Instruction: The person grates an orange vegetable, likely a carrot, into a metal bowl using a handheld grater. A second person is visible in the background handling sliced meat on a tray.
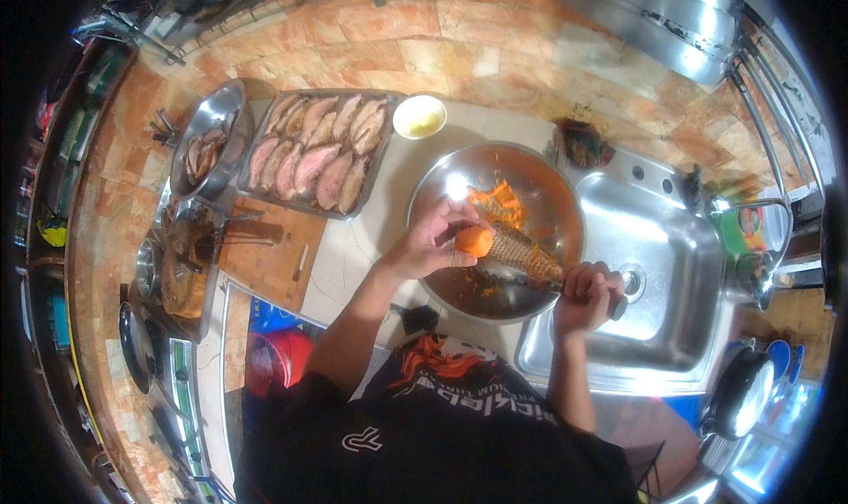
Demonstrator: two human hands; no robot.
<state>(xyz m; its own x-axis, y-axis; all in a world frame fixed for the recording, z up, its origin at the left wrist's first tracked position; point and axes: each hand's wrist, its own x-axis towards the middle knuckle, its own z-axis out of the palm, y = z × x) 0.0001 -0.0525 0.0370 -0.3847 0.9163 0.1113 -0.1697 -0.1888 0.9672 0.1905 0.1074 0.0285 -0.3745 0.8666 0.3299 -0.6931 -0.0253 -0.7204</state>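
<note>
My left hand [440, 239] holds a peeled carrot piece [474, 241] by its sides, cut end showing, beside the face of a metal grater [523, 255]. My right hand [589, 294] is closed around the grater's dark handle [617, 307], at the bowl's right rim. The grater slants over a large stainless steel bowl [457, 300]. Inside the bowl lies a heap of orange carrot shreds [501, 201], with more bits stuck to the wall. Part of the bowl's inside is hidden by the hands and the grater.
A steel sink [689, 272] adjoins the bowl on the right. Behind stands a small white bowl [420, 116] with yellowish contents. To the left are a tray [364, 214] of meat pieces, a steel bowl [228, 166] with meat, and a wooden cutting board [265, 259].
</note>
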